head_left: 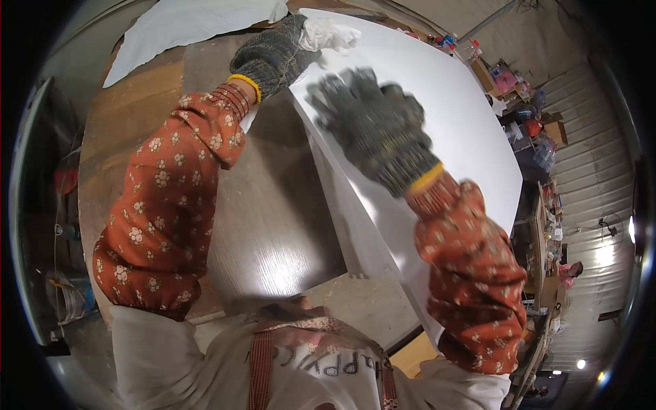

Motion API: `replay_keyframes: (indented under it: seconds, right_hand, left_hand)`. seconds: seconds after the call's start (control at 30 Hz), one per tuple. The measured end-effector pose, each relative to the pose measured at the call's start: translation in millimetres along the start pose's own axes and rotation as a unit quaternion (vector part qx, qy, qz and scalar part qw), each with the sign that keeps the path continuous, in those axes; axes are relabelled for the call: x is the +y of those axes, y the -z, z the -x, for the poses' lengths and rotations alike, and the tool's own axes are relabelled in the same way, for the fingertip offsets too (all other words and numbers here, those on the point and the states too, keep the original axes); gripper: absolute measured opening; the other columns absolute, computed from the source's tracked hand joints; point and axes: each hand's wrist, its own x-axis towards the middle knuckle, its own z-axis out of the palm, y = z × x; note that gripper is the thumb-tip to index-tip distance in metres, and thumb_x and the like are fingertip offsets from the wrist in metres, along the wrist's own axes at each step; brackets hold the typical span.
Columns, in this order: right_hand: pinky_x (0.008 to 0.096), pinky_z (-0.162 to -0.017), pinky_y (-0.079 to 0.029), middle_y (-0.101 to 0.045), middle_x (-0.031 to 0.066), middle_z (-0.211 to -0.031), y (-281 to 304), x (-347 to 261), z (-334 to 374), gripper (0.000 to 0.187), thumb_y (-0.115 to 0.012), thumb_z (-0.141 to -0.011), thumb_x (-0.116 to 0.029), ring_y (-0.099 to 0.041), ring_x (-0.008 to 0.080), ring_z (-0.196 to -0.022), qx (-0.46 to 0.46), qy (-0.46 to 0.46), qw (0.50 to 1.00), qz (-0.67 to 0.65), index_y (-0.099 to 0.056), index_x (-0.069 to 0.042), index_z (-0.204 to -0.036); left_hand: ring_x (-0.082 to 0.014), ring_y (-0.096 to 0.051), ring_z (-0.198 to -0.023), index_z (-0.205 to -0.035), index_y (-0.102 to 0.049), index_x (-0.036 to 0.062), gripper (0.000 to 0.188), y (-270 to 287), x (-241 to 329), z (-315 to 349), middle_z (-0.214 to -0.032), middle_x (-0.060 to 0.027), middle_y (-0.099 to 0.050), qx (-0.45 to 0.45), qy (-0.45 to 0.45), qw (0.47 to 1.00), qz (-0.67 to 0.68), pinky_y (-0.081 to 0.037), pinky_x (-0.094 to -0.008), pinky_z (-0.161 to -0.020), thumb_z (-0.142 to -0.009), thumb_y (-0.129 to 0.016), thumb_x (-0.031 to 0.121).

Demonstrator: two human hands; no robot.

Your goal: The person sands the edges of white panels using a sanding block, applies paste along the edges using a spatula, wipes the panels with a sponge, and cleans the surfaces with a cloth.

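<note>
Wiping step under way: left hand [277, 55] is clamping a white rag [328, 33] at the white panel [465, 130], upper centre; right hand [372, 126], fingers spread, is pressing it flat. Next probably calls for steady strokes.

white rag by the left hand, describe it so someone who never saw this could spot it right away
Start at the big white panel that fills the upper right of the head view and follow it to its far corner. There the left hand, in a dark grey knit glove, grips a crumpled white rag. Its wrinkled, bunched folds set it apart from the smooth flat panel and from the blurred right hand.
</note>
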Motion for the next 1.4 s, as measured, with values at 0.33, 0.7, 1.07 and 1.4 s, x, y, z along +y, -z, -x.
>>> replay_keyframes:
  seconds: [0.33,0.7,1.07,1.4]
  right_hand:
    - [0.0424,-0.076,-0.046,-0.050,0.0155,-0.121,7,-8,71,0.039,-0.050,-0.088,-0.037,-0.053,0.0300,-0.094,0.029,0.055,0.998,0.004,-0.052,-0.026,-0.125]
    - [0.0413,-0.081,-0.047,-0.048,0.0206,-0.124,60,-17,202,0.046,-0.043,-0.093,-0.044,-0.053,0.0285,-0.104,-0.089,0.001,0.996,-0.002,-0.047,-0.016,-0.130]
    - [0.0432,-0.070,-0.046,-0.054,0.0193,-0.110,61,-29,188,0.039,-0.046,-0.092,-0.042,-0.056,0.0276,-0.083,0.012,-0.056,0.994,-0.092,-0.055,-0.014,-0.118]
    - [0.0392,-0.070,-0.051,-0.057,0.0127,-0.106,39,-26,147,0.032,-0.049,-0.090,-0.038,-0.058,0.0253,-0.085,-0.060,-0.102,0.985,-0.126,-0.056,-0.017,-0.113]
  left_hand:
    - [-0.0265,-0.059,-0.087,-0.118,-0.054,0.0108,0.047,10,-12,10,-0.101,-0.0109,-0.065,-0.034,0.085,0.996,0.001,-0.048,-0.0362,-0.079,-0.083,-0.060,0.041]
    - [-0.0353,-0.060,-0.097,-0.126,-0.043,0.0140,0.068,17,-2,4,-0.106,-0.0188,-0.062,-0.057,0.072,0.995,-0.027,-0.047,-0.0447,-0.084,-0.076,-0.061,0.057]
    - [-0.0385,-0.058,-0.099,-0.129,-0.040,0.0177,0.059,34,41,4,-0.109,-0.0198,-0.061,-0.116,0.080,0.982,-0.125,-0.046,-0.0462,-0.083,-0.083,-0.055,0.051]
    - [-0.0371,-0.056,-0.106,-0.133,-0.036,0.0212,0.054,13,-43,-12,-0.117,-0.0190,-0.057,-0.082,0.035,0.978,-0.187,-0.044,-0.0446,-0.088,-0.087,-0.050,0.045]
